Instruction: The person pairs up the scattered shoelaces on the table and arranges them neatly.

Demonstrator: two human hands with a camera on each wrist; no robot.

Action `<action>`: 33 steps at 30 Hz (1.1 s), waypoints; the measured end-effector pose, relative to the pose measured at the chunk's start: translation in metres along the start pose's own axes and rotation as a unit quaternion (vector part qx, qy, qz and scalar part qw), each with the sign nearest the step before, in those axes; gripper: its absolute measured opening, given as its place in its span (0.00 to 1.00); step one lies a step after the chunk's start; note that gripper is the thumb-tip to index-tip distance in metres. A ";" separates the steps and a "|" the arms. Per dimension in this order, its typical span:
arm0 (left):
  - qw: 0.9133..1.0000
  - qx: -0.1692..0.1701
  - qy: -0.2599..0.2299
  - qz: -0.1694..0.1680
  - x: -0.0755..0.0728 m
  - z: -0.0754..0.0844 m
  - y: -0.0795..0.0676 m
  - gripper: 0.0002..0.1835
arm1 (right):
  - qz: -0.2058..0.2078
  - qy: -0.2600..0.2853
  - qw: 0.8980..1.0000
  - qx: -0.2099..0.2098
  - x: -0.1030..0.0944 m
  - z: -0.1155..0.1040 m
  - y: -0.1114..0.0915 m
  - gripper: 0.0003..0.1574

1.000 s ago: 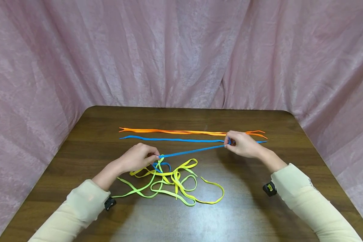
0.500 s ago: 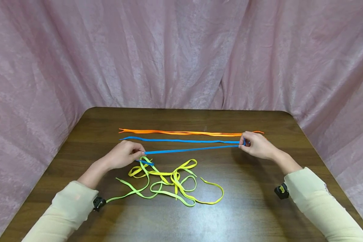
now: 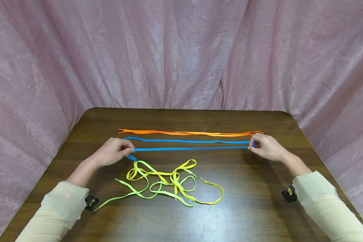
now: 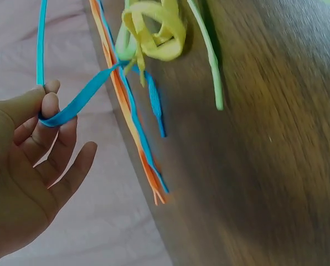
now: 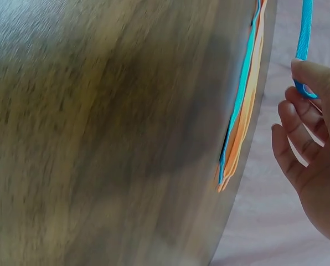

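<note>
A flat blue shoelace [image 3: 190, 148] is stretched taut between my two hands above the table. My left hand [image 3: 112, 152] pinches it between thumb and fingertips. In the left wrist view, a slack tail of this blue lace [image 4: 82, 98] sags from the fingers to the green and yellow laces, and its tip hangs beyond them. My right hand [image 3: 268, 148] pinches the other side, with a short loop of lace at its fingers [image 5: 304, 105]. Below the left hand lies a loose tangle of a yellow shoelace [image 3: 210, 203] and a light green shoelace [image 3: 172, 193].
Behind the held lace, a second blue shoelace [image 3: 184, 141] lies straight across the brown wooden table [image 3: 248, 208]. Farther back, orange shoelaces [image 3: 181, 133] lie parallel to it. A pink curtain [image 3: 181, 53] hangs around the table's far side.
My hands have moved apart, left hand leftward and right hand rightward, so the taut blue span is longer. The blue tail has slid left, dragging the green loop's top with it.
</note>
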State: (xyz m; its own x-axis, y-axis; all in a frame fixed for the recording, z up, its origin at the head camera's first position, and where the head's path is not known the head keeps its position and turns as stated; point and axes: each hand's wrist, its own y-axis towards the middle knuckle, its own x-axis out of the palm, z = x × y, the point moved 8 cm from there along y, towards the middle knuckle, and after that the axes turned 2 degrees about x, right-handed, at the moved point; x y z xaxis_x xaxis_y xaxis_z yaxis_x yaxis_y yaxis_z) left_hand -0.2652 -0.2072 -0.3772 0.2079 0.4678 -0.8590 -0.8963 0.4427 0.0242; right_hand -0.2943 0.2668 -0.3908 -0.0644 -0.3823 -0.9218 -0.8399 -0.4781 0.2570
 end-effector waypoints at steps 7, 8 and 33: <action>1.000 -0.015 0.005 0.025 -0.010 -0.023 -0.005 0.04 | 0.011 -0.015 1.000 0.011 -0.004 0.011 -0.008 0.12; 0.999 -0.016 0.008 0.028 -0.012 -0.026 -0.006 0.04 | 0.016 -0.017 1.000 0.010 -0.006 0.012 -0.009 0.13; 0.996 -0.071 0.035 0.050 -0.027 -0.090 -0.018 0.07 | 0.039 -0.033 0.999 0.018 -0.015 0.044 -0.025 0.11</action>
State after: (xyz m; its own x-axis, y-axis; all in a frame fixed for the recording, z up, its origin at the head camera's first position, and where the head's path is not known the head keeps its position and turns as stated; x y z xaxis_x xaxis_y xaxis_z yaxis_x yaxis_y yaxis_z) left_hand -0.2902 -0.2968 -0.4003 0.0922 0.4468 -0.8899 -0.9586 0.2817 0.0422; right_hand -0.2959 0.3190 -0.3962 -0.1643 -0.3639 -0.9168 -0.8494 -0.4203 0.3191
